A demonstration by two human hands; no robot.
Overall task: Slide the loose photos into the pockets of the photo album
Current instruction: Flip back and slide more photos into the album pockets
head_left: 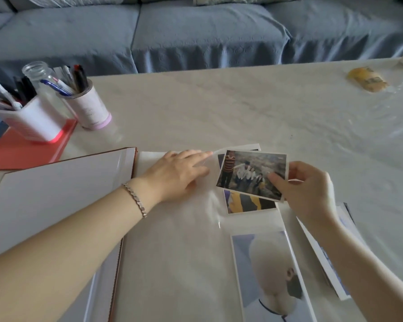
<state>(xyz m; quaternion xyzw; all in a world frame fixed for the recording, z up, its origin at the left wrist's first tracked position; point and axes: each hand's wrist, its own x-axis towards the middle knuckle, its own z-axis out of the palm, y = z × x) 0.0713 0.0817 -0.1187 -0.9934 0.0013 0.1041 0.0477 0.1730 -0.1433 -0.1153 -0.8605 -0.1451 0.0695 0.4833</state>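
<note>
The photo album (pixel 56 196) lies open on the table, its right page covered by a clear plastic pocket sheet. My left hand (pixel 177 175) lies on that page with fingers extended, its fingertips lifting the clear pocket edge. My right hand (pixel 305 189) pinches a loose group photo (pixel 251 174) by its right end, tilted, at the pocket's opening. Under it sits a photo with yellow shapes (pixel 249 203). A portrait photo (pixel 270 275) sits lower on the page. More loose photos (pixel 328 263) lie stacked under my right forearm.
Two pen holders (pixel 33 122) (pixel 91 108) and a glass jar (pixel 40 73) stand at the left, on and beside a red folder (pixel 21 152). A yellow packet (pixel 368 80) lies far right. A blue sofa (pixel 196 36) runs behind the table.
</note>
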